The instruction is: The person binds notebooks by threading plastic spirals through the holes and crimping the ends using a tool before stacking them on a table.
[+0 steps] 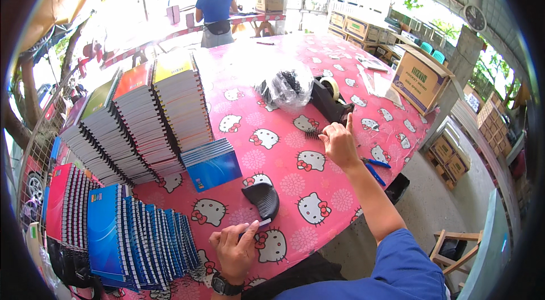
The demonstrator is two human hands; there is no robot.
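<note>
R hand (340,145) is out over mid-table, arm reaching fwd from lower R, back of hand up. Index finger extended, tip at the near end of the blk tape dispenser (325,102); other fingers bent in. Thumb side faces L, w/ a short blk spiral coil (311,134) right by it; can't tell if thumb & fingers actually pinch the coil or just sit next to it.

L hand (234,246) is low & nearer the body, blk wristwatch (222,285) on that wrist, fingers curled fwd. Thumb & index closed on a small pale strip (264,223), which pokes out past the fingertips to the R; too small to say what it is. Blk curved piece (265,200) lies just beyond the strip.

Dispenser lies just past R fingertips, tape roll (329,86) at its far end; clear plastic bag (294,91) w/ blk coils inside sits beside it, to the L. Blue-handled pliers (374,174) on the pink tablecloth (286,178), R of the R forearm.

Blue spiral notebooks (106,232) fanned in a row L of L hand; tall notebook stacks (181,109) behind, w/ a small blue notebook pile (213,169) in front, btwn them & the curved piece.
</note>
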